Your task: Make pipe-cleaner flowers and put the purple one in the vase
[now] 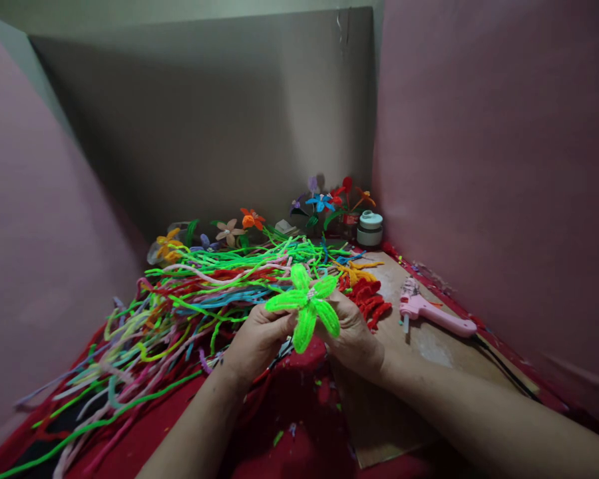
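Note:
A bright green pipe-cleaner flower (pixel 305 326) with several looped petals and a pale centre faces me in the middle of the head view. My left hand (pixel 259 339) grips it from the left, thumb and fingers closed behind the petals. From the other side my right hand (pixel 352 332) is also closed on it, its fingertips partly covered by the petals. The flower's stem is hidden behind the blossom and hands. Just beyond the hands lies a big heap of loose pipe cleaners (pixel 219 276) in green, pink, blue, red and yellow.
A pink glue gun (pixel 442 317) with a black cord rests on a cardboard sheet (pixel 459 359) at right. Red pipe-cleaner pieces (pixel 369 299) lie beside it. Finished flowers (pixel 321 201) and a lidded jar (pixel 370 229) stand at the back. Pink panels flank both sides.

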`<state>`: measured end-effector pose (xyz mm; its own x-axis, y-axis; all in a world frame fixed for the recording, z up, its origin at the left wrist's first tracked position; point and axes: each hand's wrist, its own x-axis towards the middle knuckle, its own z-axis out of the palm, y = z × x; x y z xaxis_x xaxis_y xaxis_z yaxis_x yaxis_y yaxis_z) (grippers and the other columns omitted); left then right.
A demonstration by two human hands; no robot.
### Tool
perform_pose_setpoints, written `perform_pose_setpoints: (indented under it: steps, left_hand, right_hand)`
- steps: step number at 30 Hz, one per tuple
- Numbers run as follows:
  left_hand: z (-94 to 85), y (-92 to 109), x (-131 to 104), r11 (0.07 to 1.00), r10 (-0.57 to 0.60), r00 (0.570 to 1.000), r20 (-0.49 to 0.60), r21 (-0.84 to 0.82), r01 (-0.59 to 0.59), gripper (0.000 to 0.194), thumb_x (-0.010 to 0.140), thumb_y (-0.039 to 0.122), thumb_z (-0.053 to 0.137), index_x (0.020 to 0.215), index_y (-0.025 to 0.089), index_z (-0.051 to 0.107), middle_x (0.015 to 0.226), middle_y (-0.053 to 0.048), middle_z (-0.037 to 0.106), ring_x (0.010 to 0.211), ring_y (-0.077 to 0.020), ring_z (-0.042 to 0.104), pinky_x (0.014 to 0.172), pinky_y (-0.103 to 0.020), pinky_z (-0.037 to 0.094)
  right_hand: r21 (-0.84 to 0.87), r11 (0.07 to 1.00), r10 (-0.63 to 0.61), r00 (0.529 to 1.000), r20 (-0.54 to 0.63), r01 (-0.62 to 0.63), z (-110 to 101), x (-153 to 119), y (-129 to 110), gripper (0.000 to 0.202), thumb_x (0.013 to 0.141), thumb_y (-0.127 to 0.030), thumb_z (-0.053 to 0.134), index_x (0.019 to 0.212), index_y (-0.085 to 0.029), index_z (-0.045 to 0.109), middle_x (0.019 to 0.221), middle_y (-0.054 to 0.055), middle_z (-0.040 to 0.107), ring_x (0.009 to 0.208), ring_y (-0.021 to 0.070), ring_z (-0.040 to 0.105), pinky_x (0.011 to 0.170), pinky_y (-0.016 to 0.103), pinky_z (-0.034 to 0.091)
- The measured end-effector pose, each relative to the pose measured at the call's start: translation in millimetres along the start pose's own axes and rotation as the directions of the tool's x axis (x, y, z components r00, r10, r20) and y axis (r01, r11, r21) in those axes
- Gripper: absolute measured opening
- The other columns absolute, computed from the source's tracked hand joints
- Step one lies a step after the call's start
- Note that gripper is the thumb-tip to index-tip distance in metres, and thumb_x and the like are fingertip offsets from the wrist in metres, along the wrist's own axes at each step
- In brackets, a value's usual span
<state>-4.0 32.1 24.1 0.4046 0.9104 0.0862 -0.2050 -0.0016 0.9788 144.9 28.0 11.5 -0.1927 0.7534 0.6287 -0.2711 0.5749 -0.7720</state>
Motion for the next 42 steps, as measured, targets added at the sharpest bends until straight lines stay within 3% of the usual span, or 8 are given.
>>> perform_pose_setpoints:
  steps: [9, 14, 21, 25, 28, 32, 38, 42]
  left_hand:
    - [2.4, 2.5, -2.1, 0.998, -0.007, 1.000, -0.011, -0.057, 0.006, 0.019, 0.063, 0.028, 0.076, 0.072, 0.012, 0.072, 0.058, -0.002, 0.062, 0.053, -0.0101, 0.049, 0.052, -0.022, 0.039]
    - [5.4, 7.9, -4.3, 0.995, -0.009, 1.000, 0.018, -0.100, 0.010, 0.015, 0.058, 0.021, 0.078, 0.065, 0.011, 0.070, 0.061, -0.001, 0.061, 0.053, -0.0077, 0.048, 0.051, -0.019, 0.038]
    - [-1.5, 0.0, -6.3, 0.989, -0.074, 0.997, -0.002, -0.128, 0.073, 0.012, 0.059, 0.014, 0.075, 0.070, 0.010, 0.071, 0.067, -0.004, 0.065, 0.060, -0.0119, 0.056, 0.063, -0.025, 0.044]
    - [1.3, 3.0, -6.4, 0.991, -0.054, 0.998, -0.009, -0.123, 0.053, 0.014, 0.059, 0.018, 0.076, 0.068, 0.010, 0.070, 0.063, -0.002, 0.063, 0.056, -0.0103, 0.054, 0.059, -0.023, 0.043]
    - [4.2, 4.2, -3.2, 0.997, -0.022, 1.000, -0.008, -0.077, 0.022, 0.014, 0.065, 0.024, 0.074, 0.071, 0.012, 0.069, 0.057, 0.000, 0.059, 0.049, -0.0085, 0.050, 0.051, -0.021, 0.040]
    - [5.1, 0.3, 3.2, 0.997, 0.009, 0.999, -0.038, 0.080, -0.006, 0.018, 0.078, 0.030, 0.062, 0.071, 0.013, 0.065, 0.058, 0.000, 0.058, 0.047, -0.0078, 0.050, 0.048, -0.020, 0.037]
    - [15.9, 6.2, 0.6, 0.964, 0.066, 0.995, -0.071, 0.261, -0.045, 0.024, 0.080, 0.031, 0.059, 0.065, 0.012, 0.062, 0.058, 0.000, 0.056, 0.050, -0.0089, 0.049, 0.052, -0.022, 0.039]
    - [19.0, 7.3, -1.5, 0.974, 0.067, 0.994, -0.083, 0.220, -0.047, 0.027, 0.077, 0.032, 0.063, 0.060, 0.012, 0.060, 0.055, 0.000, 0.055, 0.048, -0.0082, 0.048, 0.050, -0.021, 0.038]
  right_hand:
    - [0.001, 0.999, -0.054, 0.999, -0.001, 0.054, 3.4, -1.3, -1.2, 0.020, 0.076, -0.041, 0.065, 0.071, -0.021, 0.068, 0.087, 0.006, 0.058, 0.085, 0.0182, 0.059, 0.068, 0.027, 0.054]
    - [-0.094, 0.965, -0.245, 0.969, 0.027, 0.247, 1.0, -6.0, -0.8, 0.007, 0.076, -0.030, 0.067, 0.071, -0.025, 0.069, 0.099, 0.006, 0.055, 0.102, 0.0210, 0.053, 0.090, 0.038, 0.046]
    - [-0.201, 0.921, -0.312, 0.941, 0.130, 0.333, -2.3, -9.0, -4.0, 0.003, 0.076, -0.023, 0.067, 0.077, -0.024, 0.070, 0.100, 0.007, 0.054, 0.107, 0.0220, 0.050, 0.091, 0.039, 0.043]
    - [-0.127, 0.959, -0.246, 0.967, 0.062, 0.252, 1.4, -8.2, -7.0, 0.009, 0.075, -0.027, 0.068, 0.067, -0.023, 0.067, 0.093, 0.006, 0.058, 0.105, 0.0220, 0.051, 0.091, 0.038, 0.042]
    - [0.063, 0.998, 0.023, 1.000, -0.005, -0.023, 3.7, -4.6, -3.7, 0.020, 0.076, -0.036, 0.066, 0.065, -0.020, 0.063, 0.070, 0.003, 0.058, 0.077, 0.0179, 0.058, 0.072, 0.031, 0.048]
    - [0.345, 0.873, 0.348, 0.936, 0.056, -0.345, 2.5, 0.1, 13.1, 0.028, 0.084, -0.044, 0.053, 0.086, -0.018, 0.063, 0.054, -0.003, 0.053, 0.046, 0.0109, 0.050, 0.050, 0.025, 0.042]
    - [0.343, 0.873, 0.359, 0.933, 0.025, -0.346, 0.5, -0.9, 16.5, 0.025, 0.083, -0.040, 0.057, 0.086, -0.016, 0.063, 0.058, -0.002, 0.055, 0.048, 0.0094, 0.050, 0.051, 0.023, 0.040]
    - [0.323, 0.888, 0.340, 0.940, 0.020, -0.328, 3.0, -1.2, 7.3, 0.025, 0.082, -0.040, 0.058, 0.083, -0.016, 0.063, 0.056, -0.003, 0.053, 0.046, 0.0098, 0.049, 0.051, 0.024, 0.042]
